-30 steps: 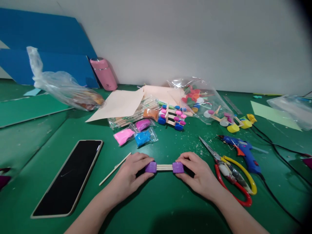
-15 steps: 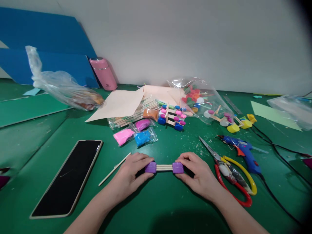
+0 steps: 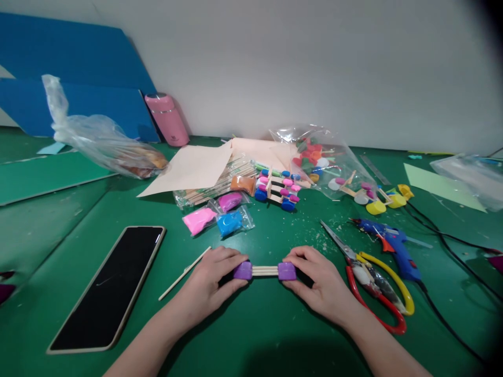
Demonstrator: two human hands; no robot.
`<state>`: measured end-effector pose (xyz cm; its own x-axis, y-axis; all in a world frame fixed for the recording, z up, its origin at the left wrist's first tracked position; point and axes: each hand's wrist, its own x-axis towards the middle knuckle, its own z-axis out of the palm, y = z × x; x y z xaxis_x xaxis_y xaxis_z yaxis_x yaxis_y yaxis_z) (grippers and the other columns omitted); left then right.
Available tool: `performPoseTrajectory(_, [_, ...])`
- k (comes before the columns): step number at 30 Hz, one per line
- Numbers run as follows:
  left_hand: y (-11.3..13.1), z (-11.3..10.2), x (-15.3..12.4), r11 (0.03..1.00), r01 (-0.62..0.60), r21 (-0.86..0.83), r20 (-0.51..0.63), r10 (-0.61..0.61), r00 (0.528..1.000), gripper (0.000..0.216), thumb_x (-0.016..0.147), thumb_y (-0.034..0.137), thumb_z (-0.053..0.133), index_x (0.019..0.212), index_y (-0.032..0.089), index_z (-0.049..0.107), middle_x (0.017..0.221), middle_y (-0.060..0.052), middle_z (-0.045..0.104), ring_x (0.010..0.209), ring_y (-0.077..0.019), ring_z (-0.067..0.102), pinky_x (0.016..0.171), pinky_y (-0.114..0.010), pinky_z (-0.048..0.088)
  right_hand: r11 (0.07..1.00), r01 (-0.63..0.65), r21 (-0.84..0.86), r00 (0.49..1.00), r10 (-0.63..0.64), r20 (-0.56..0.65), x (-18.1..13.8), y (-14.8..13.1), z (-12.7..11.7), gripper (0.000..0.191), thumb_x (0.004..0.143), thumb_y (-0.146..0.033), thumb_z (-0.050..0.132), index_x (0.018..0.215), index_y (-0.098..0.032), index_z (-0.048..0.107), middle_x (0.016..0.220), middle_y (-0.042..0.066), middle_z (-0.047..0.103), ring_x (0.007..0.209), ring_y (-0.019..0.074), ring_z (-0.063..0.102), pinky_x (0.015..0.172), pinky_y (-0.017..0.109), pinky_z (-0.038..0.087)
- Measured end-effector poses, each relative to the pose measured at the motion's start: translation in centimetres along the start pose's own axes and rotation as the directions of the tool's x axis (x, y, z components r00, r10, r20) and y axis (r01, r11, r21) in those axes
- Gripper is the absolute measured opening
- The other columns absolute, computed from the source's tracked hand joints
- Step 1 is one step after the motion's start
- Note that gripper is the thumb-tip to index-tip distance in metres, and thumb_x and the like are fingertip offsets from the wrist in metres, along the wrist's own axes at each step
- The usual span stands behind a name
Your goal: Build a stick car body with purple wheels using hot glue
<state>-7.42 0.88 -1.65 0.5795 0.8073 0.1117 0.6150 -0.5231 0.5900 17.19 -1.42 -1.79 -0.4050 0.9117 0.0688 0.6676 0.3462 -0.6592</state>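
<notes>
Several thin wooden sticks (image 3: 264, 270) lie side by side, bridging two purple clay blocks just above the green table. My left hand (image 3: 214, 277) pinches the left purple clay block (image 3: 242, 270) between thumb and fingers. At the other end, my right hand (image 3: 314, 280) has its thumb and fingers closed on the right purple clay block (image 3: 287, 271). The stick ends are hidden inside the blocks. Beside my left hand a single loose wooden stick (image 3: 184, 274) rests on the table.
A phone (image 3: 110, 288) lies at left. To the right are scissors (image 3: 369, 277) with red and yellow handles and a blue glue gun (image 3: 396, 248) with its cord. Behind my hands sit clay packets (image 3: 230, 222), stick-and-clay models (image 3: 277, 189), a pink flask (image 3: 168, 120) and plastic bags (image 3: 106, 139).
</notes>
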Motion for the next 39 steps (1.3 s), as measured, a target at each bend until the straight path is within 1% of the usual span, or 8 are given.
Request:
performPoseTrajectory(3, [-0.02, 0.08, -0.06, 1.0, 0.007, -0.006, -0.003, -0.007, 1.0, 0.025, 0.082, 0.029, 0.051, 0.106, 0.022, 0.055, 0.102, -0.005, 0.062, 0.092, -0.0204, 0.056, 0.085, -0.037, 0.039, 1.0, 0.001, 0.003, 1.0, -0.001, -0.006, -0.15, 0.18, 0.09, 0.018, 0.08, -0.023, 0.056, 0.097, -0.02, 0.059, 0.096, 0.006, 0.054, 0.09, 0.0194, 0.051, 0.077, 0.031, 0.041])
performPoseTrajectory(5, [-0.07, 0.17, -0.11, 1.0, 0.02, -0.01, -0.01, -0.02, 1.0, 0.027, 0.081, 0.029, 0.052, 0.107, 0.022, 0.055, 0.102, -0.006, 0.062, 0.093, -0.0208, 0.056, 0.085, -0.038, 0.04, 1.0, -0.005, -0.002, 1.0, 0.005, -0.011, -0.27, 0.3, 0.13, 0.03, 0.077, -0.024, 0.059, 0.107, -0.02, 0.055, 0.103, 0.007, 0.052, 0.096, 0.0208, 0.049, 0.082, 0.032, 0.04])
performPoseTrajectory(8, [-0.14, 0.27, -0.18, 0.999, 0.047, -0.019, -0.033, -0.048, 0.998, 0.038, 0.077, 0.031, 0.057, 0.113, 0.02, 0.052, 0.106, -0.008, 0.059, 0.097, -0.0228, 0.054, 0.086, -0.038, 0.041, 1.0, -0.029, 0.0, 0.999, 0.029, -0.014, -0.44, 0.4, 0.12, 0.051, 0.073, -0.026, 0.064, 0.12, -0.021, 0.046, 0.112, 0.009, 0.049, 0.104, 0.0232, 0.045, 0.088, 0.035, 0.039])
performPoseTrajectory(10, [-0.12, 0.24, -0.22, 0.997, 0.066, -0.033, -0.044, -0.067, 0.997, 0.043, 0.074, 0.031, 0.06, 0.114, 0.019, 0.05, 0.109, -0.01, 0.057, 0.1, -0.0237, 0.052, 0.086, -0.038, 0.041, 0.999, -0.039, 0.016, 0.999, 0.039, -0.017, -0.54, 0.37, 0.1, 0.056, 0.072, -0.026, 0.065, 0.123, -0.021, 0.042, 0.114, 0.009, 0.049, 0.104, 0.0233, 0.045, 0.089, 0.036, 0.039])
performPoseTrajectory(16, [0.09, -0.07, -0.27, 0.991, 0.08, -0.107, -0.048, -0.085, 0.995, 0.027, 0.074, 0.022, 0.056, 0.1, 0.018, 0.054, 0.102, -0.008, 0.057, 0.094, -0.02, 0.053, 0.084, -0.033, 0.043, 0.998, -0.017, 0.053, 0.998, 0.02, -0.059, -0.76, 0.2, 0.15, 0.051, 0.076, -0.019, 0.06, 0.123, -0.023, 0.04, 0.101, 0.005, 0.056, 0.092, 0.0202, 0.05, 0.083, 0.035, 0.041])
performPoseTrajectory(20, [0.26, -0.23, -0.18, 0.989, 0.064, -0.136, -0.041, -0.07, 0.997, 0.016, 0.077, 0.02, 0.054, 0.092, 0.019, 0.057, 0.097, -0.006, 0.057, 0.09, -0.0184, 0.054, 0.081, -0.031, 0.044, 0.997, 0.005, 0.075, 0.997, 0.001, -0.076, -0.61, 0.23, 0.21, 0.046, 0.079, -0.018, 0.057, 0.122, -0.024, 0.04, 0.099, 0.004, 0.057, 0.091, 0.0196, 0.051, 0.084, 0.036, 0.04])
performPoseTrajectory(27, [0.39, -0.48, 0.1, 0.986, 0.058, -0.153, -0.101, -0.074, 0.992, 0.02, 0.079, 0.024, 0.053, 0.098, 0.021, 0.06, 0.098, -0.006, 0.059, 0.091, -0.0189, 0.056, 0.082, -0.033, 0.045, 0.993, 0.012, 0.12, 0.993, 0.003, -0.118, -0.44, 0.33, 0.14, 0.046, 0.08, -0.018, 0.056, 0.123, -0.024, 0.039, 0.1, 0.004, 0.057, 0.092, 0.0195, 0.051, 0.082, 0.035, 0.042])
performPoseTrajectory(39, [0.07, -0.28, 0.0, 0.994, 0.041, -0.105, -0.067, -0.049, 0.997, 0.023, 0.079, 0.024, 0.054, 0.101, 0.019, 0.06, 0.098, -0.008, 0.058, 0.091, -0.0192, 0.055, 0.08, -0.033, 0.045, 1.0, 0.0, 0.014, 0.998, 0.001, -0.061, -0.39, 0.24, 0.1, 0.044, 0.081, -0.022, 0.055, 0.122, -0.021, 0.041, 0.1, 0.007, 0.058, 0.091, 0.0213, 0.052, 0.082, 0.038, 0.042])
